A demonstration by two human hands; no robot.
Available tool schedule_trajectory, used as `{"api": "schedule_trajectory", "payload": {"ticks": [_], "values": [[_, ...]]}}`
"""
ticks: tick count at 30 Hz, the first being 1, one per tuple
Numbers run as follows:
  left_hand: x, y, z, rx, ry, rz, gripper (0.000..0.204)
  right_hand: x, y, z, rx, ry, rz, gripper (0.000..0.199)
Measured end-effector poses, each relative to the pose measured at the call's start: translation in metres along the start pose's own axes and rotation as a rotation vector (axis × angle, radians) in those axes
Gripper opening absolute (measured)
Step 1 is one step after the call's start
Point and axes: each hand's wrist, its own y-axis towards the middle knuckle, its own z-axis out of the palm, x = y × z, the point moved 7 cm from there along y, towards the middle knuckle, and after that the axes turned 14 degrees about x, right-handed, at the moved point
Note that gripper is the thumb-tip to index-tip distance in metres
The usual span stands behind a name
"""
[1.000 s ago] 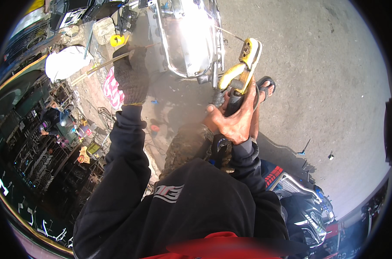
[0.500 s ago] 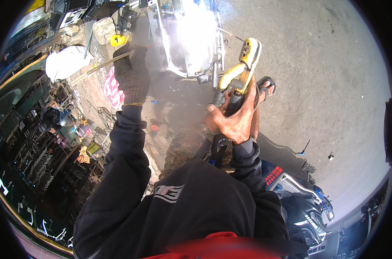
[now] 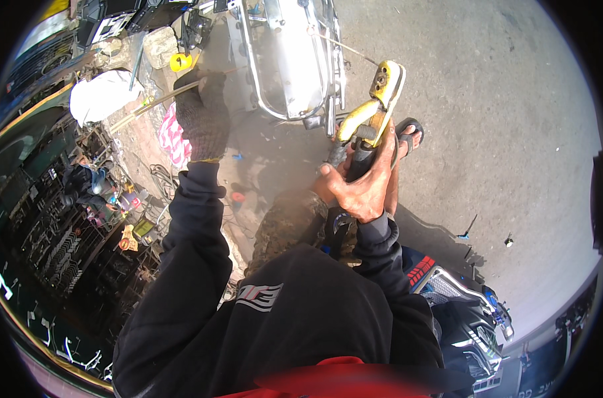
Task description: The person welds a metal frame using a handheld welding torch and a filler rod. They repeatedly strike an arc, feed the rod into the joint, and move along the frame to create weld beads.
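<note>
My right hand [image 3: 364,189], bare, is wrapped round the dark handle of a yellow welding electrode holder [image 3: 360,121]. A thin welding rod [image 3: 351,48] is clamped in its head and slants up and left over a shiny tubular metal frame [image 3: 330,109]. A bright sheet-like surface shows within the frame. To the left of the frame, my left hand [image 3: 205,123] wears a dark knitted glove and is closed round a few thin rods [image 3: 145,113], which stick out to the left. Its fingertips are hard to make out.
Left of my gloved hand lie a white cloth or bag [image 3: 102,96], a pink-and-white cloth [image 3: 174,140] and a yellow tape measure [image 3: 180,62]. A sandalled foot [image 3: 411,136] is beside the holder. A motorcycle [image 3: 470,331] stands at lower right; metal parts crowd the left.
The blinding white welding glare over the frame has gone out, so the frame and rod show clearly. The electrode holder has shifted very slightly; my left hand stays put.
</note>
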Motion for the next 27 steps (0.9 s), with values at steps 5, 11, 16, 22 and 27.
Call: {"api": "schedule_trajectory", "payload": {"ticks": [5, 11, 16, 22, 27], "values": [[-0.004, 0.0, 0.0, -0.011, 0.097, 0.054, 0.026, -0.001, 0.0, 0.001, 0.026, -0.05, 0.061, 0.123], [-0.001, 0.0, 0.001, -0.024, -0.02, 0.037, 0.026, -0.007, 0.0, 0.002, 0.01, -0.007, 0.069, 0.124], [-0.002, 0.0, 0.001, 0.005, 0.045, 0.063, 0.024, -0.009, 0.002, 0.003, -0.009, -0.017, 0.037, 0.124], [0.008, -0.001, 0.002, -0.025, -0.039, -0.011, 0.043, -0.008, 0.001, 0.002, 0.012, -0.024, 0.068, 0.125], [-0.004, -0.002, 0.001, -0.032, 0.108, 0.048, 0.023, 0.003, 0.001, 0.003, -0.017, -0.199, -0.056, 0.128]]}}
